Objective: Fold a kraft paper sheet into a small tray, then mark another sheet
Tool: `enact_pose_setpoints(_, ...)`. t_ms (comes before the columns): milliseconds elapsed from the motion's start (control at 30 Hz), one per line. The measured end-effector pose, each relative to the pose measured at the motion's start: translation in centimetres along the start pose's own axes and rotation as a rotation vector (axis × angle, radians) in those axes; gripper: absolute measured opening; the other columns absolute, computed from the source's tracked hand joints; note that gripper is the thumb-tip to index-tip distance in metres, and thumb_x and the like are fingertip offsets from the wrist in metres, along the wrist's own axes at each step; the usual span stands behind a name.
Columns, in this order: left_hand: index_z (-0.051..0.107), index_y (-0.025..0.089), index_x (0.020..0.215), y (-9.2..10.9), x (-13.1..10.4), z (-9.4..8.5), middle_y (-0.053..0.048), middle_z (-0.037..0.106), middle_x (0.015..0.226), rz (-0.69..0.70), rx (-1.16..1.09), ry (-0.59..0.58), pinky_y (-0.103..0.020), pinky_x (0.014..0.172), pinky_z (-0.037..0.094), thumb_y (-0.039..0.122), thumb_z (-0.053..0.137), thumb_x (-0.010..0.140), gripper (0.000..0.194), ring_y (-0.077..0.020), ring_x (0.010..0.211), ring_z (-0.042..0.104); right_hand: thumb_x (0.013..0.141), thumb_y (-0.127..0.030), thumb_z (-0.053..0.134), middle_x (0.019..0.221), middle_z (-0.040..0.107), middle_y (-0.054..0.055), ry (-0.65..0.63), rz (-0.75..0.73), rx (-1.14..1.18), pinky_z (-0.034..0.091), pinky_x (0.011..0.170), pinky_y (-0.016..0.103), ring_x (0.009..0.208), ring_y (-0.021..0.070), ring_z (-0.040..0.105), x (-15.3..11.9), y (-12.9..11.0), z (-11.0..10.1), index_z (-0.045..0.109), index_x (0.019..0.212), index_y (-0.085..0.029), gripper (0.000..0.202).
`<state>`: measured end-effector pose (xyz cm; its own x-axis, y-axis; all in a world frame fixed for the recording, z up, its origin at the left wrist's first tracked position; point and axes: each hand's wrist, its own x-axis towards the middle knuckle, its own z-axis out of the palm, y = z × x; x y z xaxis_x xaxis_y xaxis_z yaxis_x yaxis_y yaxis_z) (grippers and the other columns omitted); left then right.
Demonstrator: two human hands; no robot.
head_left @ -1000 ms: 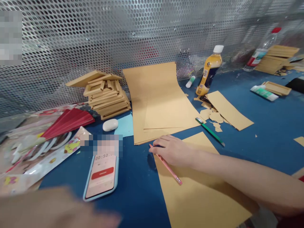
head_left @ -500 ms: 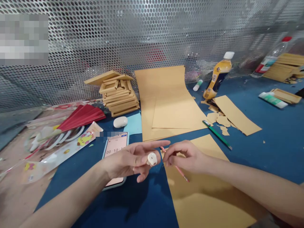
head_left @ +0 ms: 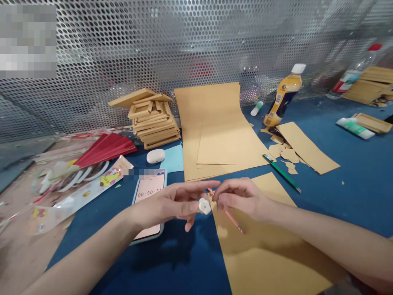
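Between the thumb and fingers of my left hand is a white earbud, with the index finger stretched out above it. My right hand is close by on the right, its fingers curled and pressed together near the earbud; whether anything is in them is hidden. Under that hand a pink pencil lies across a sheet of brown paper. A phone showing a running timer lies partly beneath my left hand. Behind it sits a white earbud case.
Stacked cardboard frames and large brown sheets stand against the perforated metal wall. To the right are a green utility knife, paper scraps, a drink bottle and a glue stick. A red folded fan lies left.
The earbud has turned in my left fingers and shifted slightly right. My right hand has moved a little to the right, its fingers still curled. The pencil stays in place.
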<state>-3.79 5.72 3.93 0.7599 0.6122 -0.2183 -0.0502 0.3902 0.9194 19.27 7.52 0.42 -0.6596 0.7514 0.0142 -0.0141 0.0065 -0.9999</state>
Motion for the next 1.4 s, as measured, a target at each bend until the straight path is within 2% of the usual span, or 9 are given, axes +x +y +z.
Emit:
enact_pose_setpoints(133,0.034,0.031,0.142,0.1,-0.1,0.9,-0.003,0.054,0.107,0.031,0.477,0.234,-0.024,0.066,0.046,0.031,0.052,0.094,0.052,-0.0106,0.074,0.051,0.086,-0.042,0.058,0.077,0.067,0.004,-0.04,0.098,0.039,0.046,0.062,0.026,0.067,0.0128,0.061,0.5,0.1,0.0,0.067,0.085,-0.017,0.027)
enact_pose_setpoints(400,0.034,0.029,0.142,-0.3,0.5,1.7,-0.002,0.062,0.106,0.082,0.865,0.35,-0.027,0.075,0.045,0.029,0.048,0.094,0.05,-0.0132,0.079,0.056,0.076,-0.042,0.07,0.073,0.063,0.0,0.047,0.184,-0.054,0.044,0.06,0.025,0.065,0.0118,0.057,0.7,0.5,0.7,0.066,0.086,-0.018,0.026)
enact_pose_setpoints(467,0.045,0.026,0.135,0.3,0.3,0.1,-0.003,0.064,0.106,0.09,0.922,0.437,-0.027,0.074,0.047,0.036,0.051,0.092,0.045,-0.0151,0.082,0.059,0.076,-0.042,0.07,0.075,0.064,0.001,0.055,0.171,-0.036,0.044,0.062,0.025,0.067,0.0119,0.057,0.7,0.4,0.7,0.065,0.085,-0.018,0.026)
enact_pose_setpoints(600,0.066,0.021,0.106,1.5,-0.9,-6.2,-0.004,0.067,0.102,0.081,1.211,1.044,-0.028,0.074,0.045,0.041,0.049,0.088,0.031,-0.0197,0.084,0.061,0.075,-0.041,0.071,0.077,0.065,0.002,0.068,0.185,-0.015,0.046,0.063,0.026,0.068,0.0122,0.058,0.9,0.2,0.9,0.066,0.086,-0.017,0.027)
enact_pose_setpoints(700,0.066,0.018,0.098,2.0,-2.0,-10.8,-0.009,0.068,0.1,-0.151,1.331,1.34,-0.032,0.075,0.044,0.051,0.05,0.084,0.039,-0.0267,0.092,0.061,0.076,-0.04,0.07,0.08,0.066,0.002,0.077,0.178,-0.026,0.048,0.064,0.026,0.069,0.0121,0.06,1.0,0.0,1.0,0.066,0.087,-0.018,0.025)
enact_pose_setpoints(833,0.067,0.017,0.088,1.5,-2.7,-13.6,-0.013,0.068,0.09,-0.412,1.26,1.286,-0.036,0.071,0.042,0.068,0.048,0.078,0.055,-0.0338,0.088,0.062,0.08,-0.04,0.066,0.085,0.068,0.004,0.106,0.168,-0.085,0.05,0.069,0.028,0.074,0.0137,0.062,1.0,0.1,1.0,0.066,0.099,-0.02,0.028)
enact_pose_setpoints(1100,0.054,0.016,0.105,0.3,-1.9,-13.6,-0.011,0.066,0.099,-0.25,1.218,1.298,-0.031,0.068,0.043,0.051,0.065,0.075,0.047,-0.0272,0.088,0.063,0.088,-0.045,0.055,0.093,0.07,0.005,0.08,0.095,-0.314,0.052,0.075,0.031,0.084,0.0165,0.064,1.0,0.4,0.9,0.066,0.105,-0.021,0.031)
enact_pose_setpoints(1233,0.049,0.02,0.107,0.7,-1.2,-10.9,-0.007,0.065,0.102,0.017,1.117,1.26,-0.027,0.07,0.045,0.044,0.071,0.072,0.049,-0.0222,0.091,0.063,0.093,-0.04,0.047,0.105,0.068,0.006,0.089,-0.054,-0.513,0.053,0.081,0.033,0.095,0.0181,0.065,0.8,0.3,0.5,0.062,0.109,-0.023,0.028)
enact_pose_setpoints(1400,0.044,0.021,0.105,0.7,0.6,-4.4,0.0,0.065,0.076,0.11,0.648,0.762,-0.027,0.062,0.046,0.037,0.077,0.065,0.054,-0.019,0.072,0.064,0.096,-0.025,0.041,0.133,0.055,0.009,0.002,-0.412,-0.776,0.045,0.099,0.041,0.126,0.0198,0.048,0.8,0.0,-0.1,0.055,0.114,-0.021,0.024)
